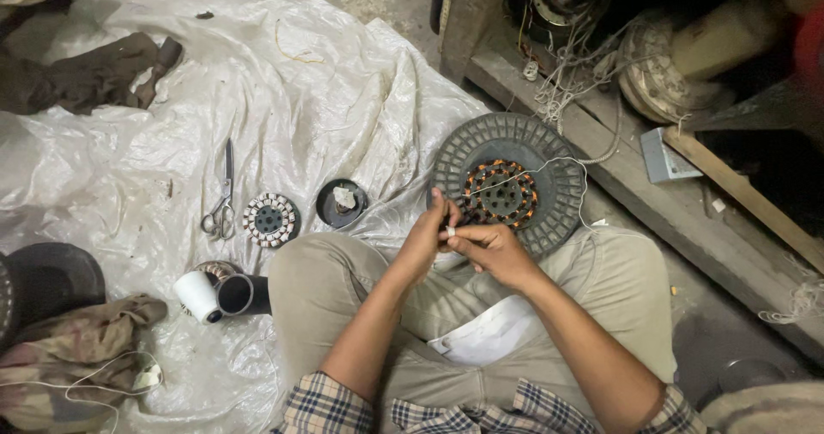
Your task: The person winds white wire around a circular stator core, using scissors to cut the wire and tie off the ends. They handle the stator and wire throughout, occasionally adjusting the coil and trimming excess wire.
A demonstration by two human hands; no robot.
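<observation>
Left hand (427, 236) and right hand (491, 249) meet; tiny white bit between fingers too small to tell. Hands cover near edge of round motor disc (508, 183). Top right things blurry. Black tub (51, 279) cut off at left edge.

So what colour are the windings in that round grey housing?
Copper-orange windings, clearest in the head view.

Bare forearms running up from the lower frame, left hand (427, 241) and right hand (491, 251) at centre, checked sleeves (326, 404) rolled at the bottom edge — navy, tan, white — khaki trousers (322, 284) across the lower middle, white cloth (489, 331) on the lap.
</observation>
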